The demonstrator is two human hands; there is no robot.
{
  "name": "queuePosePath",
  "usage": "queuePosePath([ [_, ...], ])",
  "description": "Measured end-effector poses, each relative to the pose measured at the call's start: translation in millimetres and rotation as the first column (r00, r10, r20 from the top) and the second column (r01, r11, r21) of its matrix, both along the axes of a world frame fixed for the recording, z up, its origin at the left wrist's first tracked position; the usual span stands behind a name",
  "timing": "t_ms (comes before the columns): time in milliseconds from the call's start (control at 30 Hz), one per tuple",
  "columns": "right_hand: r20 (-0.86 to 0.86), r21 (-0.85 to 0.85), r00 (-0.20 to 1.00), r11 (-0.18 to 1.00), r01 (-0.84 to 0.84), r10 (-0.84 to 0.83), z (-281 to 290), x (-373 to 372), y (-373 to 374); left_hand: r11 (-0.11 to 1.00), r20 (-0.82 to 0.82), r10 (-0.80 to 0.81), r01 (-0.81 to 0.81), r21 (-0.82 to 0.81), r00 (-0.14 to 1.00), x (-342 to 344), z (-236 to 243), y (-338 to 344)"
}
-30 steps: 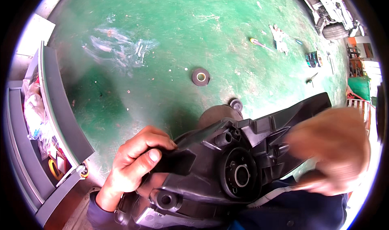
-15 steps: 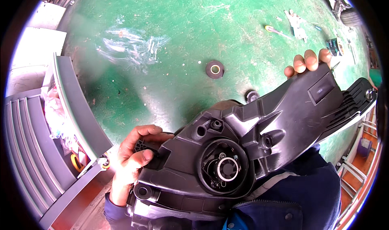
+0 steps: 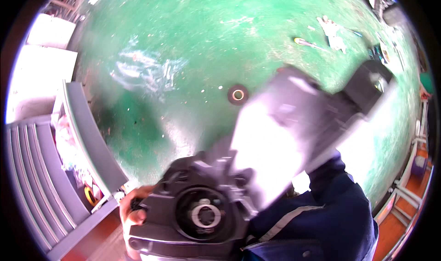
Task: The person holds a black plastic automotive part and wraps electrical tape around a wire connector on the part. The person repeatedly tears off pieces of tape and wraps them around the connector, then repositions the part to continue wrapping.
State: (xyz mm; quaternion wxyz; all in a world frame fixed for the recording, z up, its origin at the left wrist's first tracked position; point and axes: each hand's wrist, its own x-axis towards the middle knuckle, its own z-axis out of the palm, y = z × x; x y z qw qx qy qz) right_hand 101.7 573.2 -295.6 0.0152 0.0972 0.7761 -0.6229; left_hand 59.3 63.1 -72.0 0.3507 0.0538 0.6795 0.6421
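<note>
Black headlamp housing (image 3: 264, 162), tilted
Left hand (image 3: 128, 220) clasps its near end; right hand (image 3: 279, 70) mostly hidden, its grip I cannot tell

Left hand (image 3: 128, 220) curled in a grip, right arm (image 3: 325, 173) extended

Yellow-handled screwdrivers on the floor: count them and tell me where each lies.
1: the yellow-handled screwdriver lies up and right of the dark tape roll. The black housing may hide others.
</note>
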Motion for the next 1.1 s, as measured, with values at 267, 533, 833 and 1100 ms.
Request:
queuePosePath([
  [267, 0.241, 0.731, 0.928, 0.682, 0.02, -0.285, -103, 86, -4, 0.948, -0.031, 0.235, -0.236, -0.213, 0.971, 10, -28, -13],
  [533, 0.301, 0.749, 0.953, 0.612, -0.253, 0.025, -118, 142, -62, 0.926, -0.063, 0.296, -0.303, -0.224, 0.953, 20, -13, -43],
  [833, 0.379, 0.803, 0.879, 0.576, -0.155, -0.291, -177, 144, -64, 0.977, 0.007, 0.194, -0.193, -0.094, 0.981, 18, 1, -23],
  [1100, 0.089, -0.006, 0.971, 0.975, 0.223, -0.222, 53, 31, -5, 0.983, 0.078, 0.183, -0.182, -0.024, 0.98, 12, -3, -21],
])
